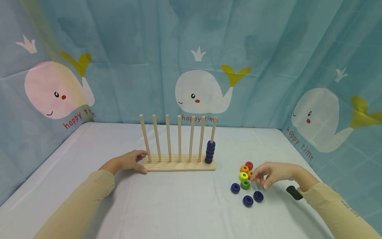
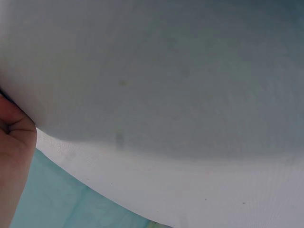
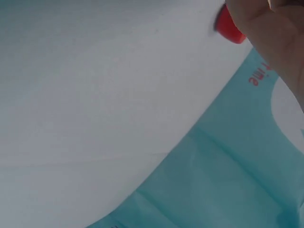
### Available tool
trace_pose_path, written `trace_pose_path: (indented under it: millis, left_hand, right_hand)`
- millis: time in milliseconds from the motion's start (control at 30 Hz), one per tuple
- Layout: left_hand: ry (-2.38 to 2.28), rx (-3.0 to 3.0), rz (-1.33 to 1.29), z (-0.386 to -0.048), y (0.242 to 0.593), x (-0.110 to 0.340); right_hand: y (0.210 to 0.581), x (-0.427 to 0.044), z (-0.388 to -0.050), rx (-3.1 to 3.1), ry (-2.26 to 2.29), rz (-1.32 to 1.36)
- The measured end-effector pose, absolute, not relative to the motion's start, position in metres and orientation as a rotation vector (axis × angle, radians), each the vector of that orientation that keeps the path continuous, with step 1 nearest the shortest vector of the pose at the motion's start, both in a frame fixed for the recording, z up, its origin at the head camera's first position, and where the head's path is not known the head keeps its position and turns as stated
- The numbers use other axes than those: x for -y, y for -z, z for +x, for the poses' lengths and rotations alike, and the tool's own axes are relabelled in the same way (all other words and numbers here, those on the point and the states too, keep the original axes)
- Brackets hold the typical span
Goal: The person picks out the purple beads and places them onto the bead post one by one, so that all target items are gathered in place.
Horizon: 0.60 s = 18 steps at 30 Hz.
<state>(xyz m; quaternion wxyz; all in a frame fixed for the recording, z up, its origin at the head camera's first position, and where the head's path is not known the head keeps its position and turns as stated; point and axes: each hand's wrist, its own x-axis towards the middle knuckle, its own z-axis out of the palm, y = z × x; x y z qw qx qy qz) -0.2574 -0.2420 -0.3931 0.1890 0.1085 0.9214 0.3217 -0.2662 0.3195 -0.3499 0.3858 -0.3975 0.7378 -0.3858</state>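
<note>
A wooden bead rack (image 1: pixel 179 167) with several upright pegs stands on the white table. Dark blue beads (image 1: pixel 210 152) are stacked on its rightmost peg; the other pegs are bare. My left hand (image 1: pixel 129 161) holds the left end of the base, thumb at the front and fingers behind. Just right of the loose beads hovers my right hand (image 1: pixel 276 173), its fingers bent loosely downward beside an orange bead (image 1: pixel 250 175). Near it lie a red bead (image 1: pixel 249 164), a second orange bead (image 1: pixel 244 169), a yellow bead (image 1: pixel 243 176) and a green bead (image 1: pixel 245 184).
Three loose dark blue beads (image 1: pixel 248 201) lie nearer the front. A black object (image 1: pixel 294 193) sits by the right cuff. Behind and beside the table (image 1: pixel 167 205) hangs a blue curtain (image 1: pixel 134 83) printed with whales.
</note>
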Motion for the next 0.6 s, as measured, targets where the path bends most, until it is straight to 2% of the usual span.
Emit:
trace_pose_path:
  millis: [600]
  left_hand:
    - [-0.902,-2.598,0.318,-0.257,0.392,0.241]
  right_hand:
    - [0.367,-0.319,-0.262,-1.889,0.913,-0.818]
